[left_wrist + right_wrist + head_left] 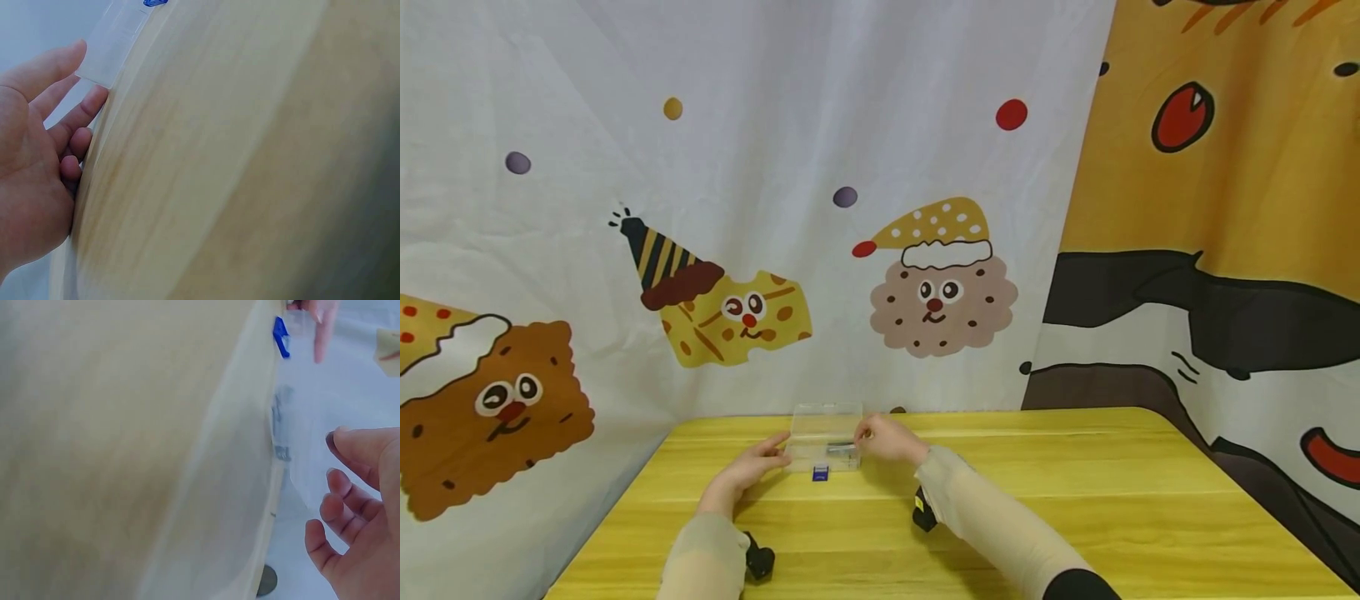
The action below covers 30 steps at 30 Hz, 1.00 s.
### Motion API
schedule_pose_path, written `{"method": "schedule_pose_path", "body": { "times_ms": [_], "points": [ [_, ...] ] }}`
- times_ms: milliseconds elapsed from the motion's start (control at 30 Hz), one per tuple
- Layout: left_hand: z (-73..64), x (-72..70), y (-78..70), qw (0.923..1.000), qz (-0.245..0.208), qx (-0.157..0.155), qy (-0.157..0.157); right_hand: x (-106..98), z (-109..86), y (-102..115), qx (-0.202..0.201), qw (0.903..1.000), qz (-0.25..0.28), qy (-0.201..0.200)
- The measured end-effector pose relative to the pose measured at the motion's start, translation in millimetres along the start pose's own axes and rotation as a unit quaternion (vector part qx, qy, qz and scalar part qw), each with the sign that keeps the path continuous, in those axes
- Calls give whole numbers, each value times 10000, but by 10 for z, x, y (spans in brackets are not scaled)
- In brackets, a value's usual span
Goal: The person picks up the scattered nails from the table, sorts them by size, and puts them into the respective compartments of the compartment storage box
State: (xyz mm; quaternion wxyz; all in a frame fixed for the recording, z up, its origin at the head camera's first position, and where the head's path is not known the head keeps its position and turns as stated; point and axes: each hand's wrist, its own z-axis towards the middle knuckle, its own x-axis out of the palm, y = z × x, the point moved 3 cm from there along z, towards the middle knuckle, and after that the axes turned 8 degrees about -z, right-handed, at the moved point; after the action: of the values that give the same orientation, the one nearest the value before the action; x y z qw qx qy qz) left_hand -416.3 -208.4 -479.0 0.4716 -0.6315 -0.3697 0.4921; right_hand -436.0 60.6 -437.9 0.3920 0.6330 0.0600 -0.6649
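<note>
A clear plastic box (801, 463) stands on the table with its clear lid (827, 417) raised at the back. Small dark items (841, 448) lie toward its right side, too blurred to name. At the box's front edge is a small blue piece (820, 473). My left hand (751, 468) is at the left end, fingers extended, fingertips at the box's corner in the left wrist view. My right hand (891, 439) is over the right end, fingers bent, with thumb (359, 444) and index finger close together. Whether they pinch anything is hidden.
The yellow wood-grain table (1060, 500) runs beneath both arms. Behind it hangs a cloth (925, 100) printed with cartoon figures. Black wrist devices (760, 560) are worn under the sleeves.
</note>
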Motion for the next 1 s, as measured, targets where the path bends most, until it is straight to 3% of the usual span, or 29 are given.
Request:
{"method": "schedule_pose_path", "body": {
  "times_ms": [167, 533, 733, 767, 967, 1000],
  "points": [
    [-14, -3, 13, 10000, -40, -17, 1, -92, 13, -129, -89, 9995, 23, -310],
    [-1, 5, -5, 10000, 63, 33, 18, -228, 59, -539, 378, 9966, 371, -634],
    [-12, 15, -48, 10000, 51, 32, -56, -193, 133, -662, 631, 9950, 473, -609],
    [-15, 16, -52, 10000, 27, 17, -90, -77, 231, -855, 502, 9958, 448, -619],
    [-18, 12, -42, 9999, 19, 18, -170, 6, 309, -906, 327, 9981, 300, -433],
    [-21, 11, -38, 9999, 0, 26, -166, -84, 232, -731, 490, 9977, 313, -350]
  ]
}}
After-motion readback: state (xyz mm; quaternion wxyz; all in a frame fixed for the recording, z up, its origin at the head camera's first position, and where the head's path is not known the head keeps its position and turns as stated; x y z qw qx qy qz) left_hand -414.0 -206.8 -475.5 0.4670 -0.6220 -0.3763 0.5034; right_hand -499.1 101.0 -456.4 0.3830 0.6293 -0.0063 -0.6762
